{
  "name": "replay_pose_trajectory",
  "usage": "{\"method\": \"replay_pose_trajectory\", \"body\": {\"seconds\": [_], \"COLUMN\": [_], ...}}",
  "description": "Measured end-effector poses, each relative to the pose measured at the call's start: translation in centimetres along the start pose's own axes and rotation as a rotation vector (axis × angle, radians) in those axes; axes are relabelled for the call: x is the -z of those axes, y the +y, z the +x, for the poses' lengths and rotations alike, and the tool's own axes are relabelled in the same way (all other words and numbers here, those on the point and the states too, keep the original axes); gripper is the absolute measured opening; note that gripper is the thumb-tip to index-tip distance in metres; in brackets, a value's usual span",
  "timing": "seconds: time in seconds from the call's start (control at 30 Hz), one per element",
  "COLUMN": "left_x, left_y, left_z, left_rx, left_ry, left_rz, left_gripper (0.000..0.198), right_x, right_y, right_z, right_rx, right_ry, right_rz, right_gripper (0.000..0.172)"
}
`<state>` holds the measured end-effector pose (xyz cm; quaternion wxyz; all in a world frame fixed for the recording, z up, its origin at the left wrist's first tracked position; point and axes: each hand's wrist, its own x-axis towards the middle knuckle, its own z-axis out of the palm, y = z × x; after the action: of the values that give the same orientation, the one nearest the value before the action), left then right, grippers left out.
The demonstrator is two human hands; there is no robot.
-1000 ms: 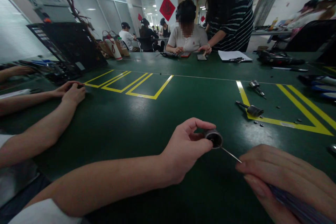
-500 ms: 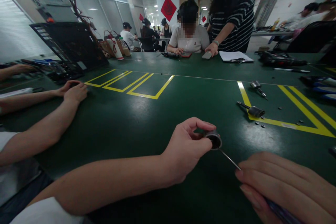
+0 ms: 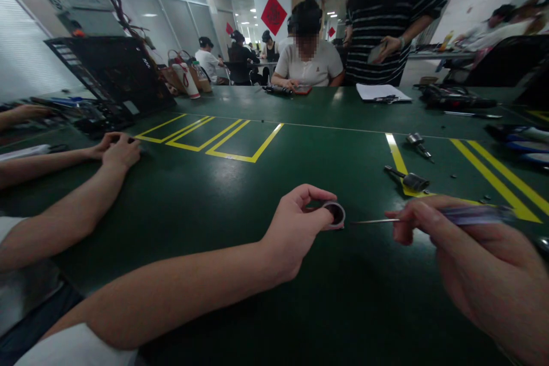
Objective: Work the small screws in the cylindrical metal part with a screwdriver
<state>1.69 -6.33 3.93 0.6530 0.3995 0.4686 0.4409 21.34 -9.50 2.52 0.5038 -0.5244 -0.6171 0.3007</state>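
Note:
Near the middle of the table, my left hand (image 3: 295, 229) is closed around a short hollow metal cylinder (image 3: 338, 214). Its round open end faces right and toward me; the inside is dark. My right hand (image 3: 467, 251) grips a thin screwdriver (image 3: 476, 215) with a see-through purplish handle, slightly blurred. The screwdriver's shaft points left, its tip a short gap from the cylinder. Beyond my right hand lie a dark cylindrical part with a shaft (image 3: 414, 182) and a shinier one (image 3: 417, 140). Several small nut-like pieces are scattered there, some hidden behind my hand.
Yellow tape (image 3: 231, 157) marks boxes on the green table (image 3: 206, 200). A co-worker's hands (image 3: 120, 148) work at the left. Papers (image 3: 381, 92), a black tool case (image 3: 457, 96) and blue-handled tools (image 3: 523, 146) lie farther off. People sit and stand beyond the table.
The screwdriver has come away from the cylinder, and my right hand has risen and turned it nearly level. My left hand has shifted slightly left. The standing person has lifted a phone-like object off the table.

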Motion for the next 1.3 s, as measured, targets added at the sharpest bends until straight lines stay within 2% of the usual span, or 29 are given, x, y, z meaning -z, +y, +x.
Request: {"method": "replay_pose_trajectory", "body": {"seconds": [0.13, 0.23, 0.47, 0.63, 0.7, 0.8, 0.9, 0.97, 1.03, 1.1, 1.2, 1.3], "left_x": [0.2, 0.2, 0.1, 0.2, 0.1, 0.1, 0.0, 0.0, 0.0, 0.0, 0.1, 0.1], "left_y": [0.1, 0.1, 0.3, 0.1, 0.1, 0.2, 0.3, 0.4, 0.3, 0.2, 0.0, -0.1], "left_z": [0.3, 0.3, 0.2, 0.3, 0.3, 0.4, 0.5, 0.5, 0.6, 0.6, 0.5, 0.3], "left_rx": [-0.01, -0.011, 0.003, 0.013, 0.021, 0.037, 0.049, 0.059, 0.062, 0.057, 0.042, 0.028], "left_ry": [-0.005, -0.014, -0.014, -0.008, -0.008, 0.0, 0.021, 0.03, 0.037, 0.036, -0.002, -0.026], "left_rz": [-0.041, -0.055, -0.044, -0.049, -0.052, -0.057, -0.06, -0.052, -0.035, -0.018, -0.007, 0.006], "left_gripper": [0.017, 0.017, 0.019, 0.018, 0.019, 0.025, 0.027, 0.027, 0.027, 0.028, 0.028, 0.029], "right_x": [-1.4, -1.8, -1.7, -1.5, -1.5, -1.7, -1.8, -1.8, -1.6, -1.3, -1.1, -1.1], "right_y": [0.8, 1.2, 1.8, 0.8, 0.6, 0.7, 1.0, 1.0, 0.7, 0.3, 0.0, 0.0], "right_z": [2.1, 2.3, 2.0, 2.0, 1.9, 1.8, 1.8, 1.8, 1.6, 1.3, 0.4, -0.6], "right_rx": [-0.256, -0.32, -0.269, -0.132, -0.125, -0.227, -0.402, -0.439, -0.333, -0.112, 0.206, 0.387], "right_ry": [-0.069, -0.082, -0.18, -0.264, -0.274, -0.22, -0.127, -0.08, -0.034, -0.004, -0.066, -0.106], "right_rz": [0.169, 0.174, 0.006, -0.206, -0.229, -0.08, 0.282, 0.477, 0.552, 0.475, 0.1, -0.213], "right_gripper": [0.031, 0.034, 0.034, 0.035, 0.036, 0.033, 0.027, 0.023, 0.02, 0.015, 0.01, 0.014]}}
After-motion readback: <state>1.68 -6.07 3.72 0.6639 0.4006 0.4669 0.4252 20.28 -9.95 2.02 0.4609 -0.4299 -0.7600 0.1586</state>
